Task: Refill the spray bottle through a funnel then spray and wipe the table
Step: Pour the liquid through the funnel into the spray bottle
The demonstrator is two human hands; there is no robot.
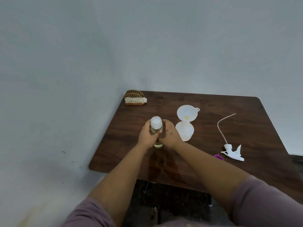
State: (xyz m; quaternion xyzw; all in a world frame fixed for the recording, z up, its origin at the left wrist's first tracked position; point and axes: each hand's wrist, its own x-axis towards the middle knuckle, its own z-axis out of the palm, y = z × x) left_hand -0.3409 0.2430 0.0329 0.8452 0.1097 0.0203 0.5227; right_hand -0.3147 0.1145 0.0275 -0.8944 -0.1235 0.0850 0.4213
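Against a bare grey wall, the dark wooden table (pixel 213 122) carries everything: both the left hand (pixel 146 136) and the right hand (pixel 169 134) wrap round a clear refill bottle (pixel 156 128) standing upright near the middle, its wide mouth seemingly uncapped. Just right stands the spray bottle (pixel 185 131) with the funnel (pixel 187 114) seated in its neck, the trigger head (pixel 232 151) lying farther right. I'd lift it steadily and tip slowly over the funnel's centre, one hand ready to steady the light spray bottle.

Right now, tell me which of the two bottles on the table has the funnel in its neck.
The translucent white plastic bottle right of the hands carries the white funnel; the clear bottle is gripped by both hands.
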